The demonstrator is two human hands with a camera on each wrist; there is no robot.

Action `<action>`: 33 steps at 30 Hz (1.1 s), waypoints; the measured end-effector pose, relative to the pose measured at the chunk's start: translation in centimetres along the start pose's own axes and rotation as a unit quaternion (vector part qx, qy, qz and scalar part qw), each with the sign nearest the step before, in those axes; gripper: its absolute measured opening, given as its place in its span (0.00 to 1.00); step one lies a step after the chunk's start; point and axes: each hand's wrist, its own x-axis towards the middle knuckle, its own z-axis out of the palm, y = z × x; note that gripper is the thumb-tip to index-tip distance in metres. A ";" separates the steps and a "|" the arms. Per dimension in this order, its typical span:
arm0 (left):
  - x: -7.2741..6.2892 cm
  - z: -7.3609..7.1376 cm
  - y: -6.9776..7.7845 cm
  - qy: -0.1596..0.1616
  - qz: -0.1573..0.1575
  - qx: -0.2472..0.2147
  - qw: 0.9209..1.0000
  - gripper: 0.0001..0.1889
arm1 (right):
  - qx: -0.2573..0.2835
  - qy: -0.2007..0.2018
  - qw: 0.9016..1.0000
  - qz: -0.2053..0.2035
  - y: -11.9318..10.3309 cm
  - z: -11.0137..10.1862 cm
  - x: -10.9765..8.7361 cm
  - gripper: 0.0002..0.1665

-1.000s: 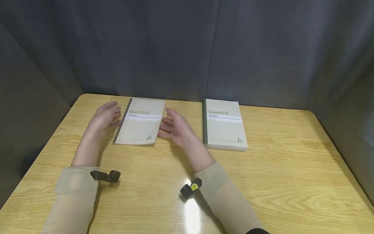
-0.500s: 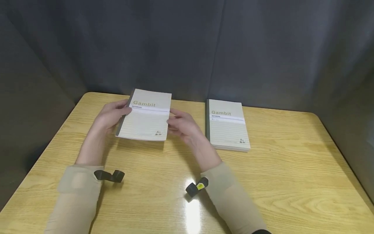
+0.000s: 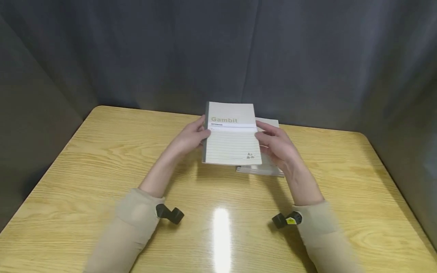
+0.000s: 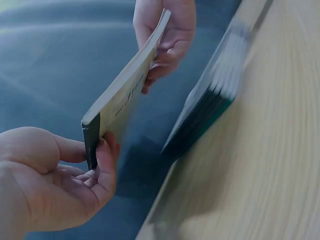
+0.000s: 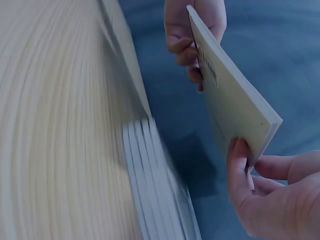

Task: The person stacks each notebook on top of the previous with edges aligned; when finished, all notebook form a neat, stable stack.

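A pale "Gambit" notebook (image 3: 232, 140) with a dark grey spine is held up off the table between both hands. My left hand (image 3: 187, 138) pinches its spine edge, thumb on the cover and fingers underneath. On the opposite long edge my right hand (image 3: 278, 144) grips it the same way. Both wrist views show the raised notebook from below, a barcode on its back cover. Behind and to the right, a stack of similar notebooks (image 3: 261, 170) lies on the table, partly hidden by the held notebook and my right hand. Its layered edges (image 5: 152, 180) show in the right wrist view.
The wooden table (image 3: 102, 159) has rounded far corners and a bright light reflection near its front middle. A dark grey curtain (image 3: 170, 57) hangs right behind the far edge and along both sides.
Both hands closed on the left notebook's edges, lifted it and carried it right, so that it now overlaps the stack in the head view. The stack stays about where it was.
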 end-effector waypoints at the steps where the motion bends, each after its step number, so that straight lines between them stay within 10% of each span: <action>1: 0.4 0.9 0.1 -0.004 0.001 -0.004 1.000 0.37 | -0.006 0.003 1.000 0.003 0.1 -0.9 -0.2 0.33; 11: 2.7 6.5 0.1 -0.007 0.015 0.035 0.999 0.34 | -0.055 0.024 0.998 0.018 0.8 -6.4 -1.8 0.36; 22: 2.7 7.5 -0.6 0.062 0.019 0.060 0.996 0.33 | -0.067 0.030 0.996 0.045 1.7 -7.2 -1.5 0.36; 33: 2.2 8.1 -0.8 0.061 0.016 0.095 0.993 0.33 | -0.143 0.054 0.988 0.030 1.9 -7.3 -1.0 0.32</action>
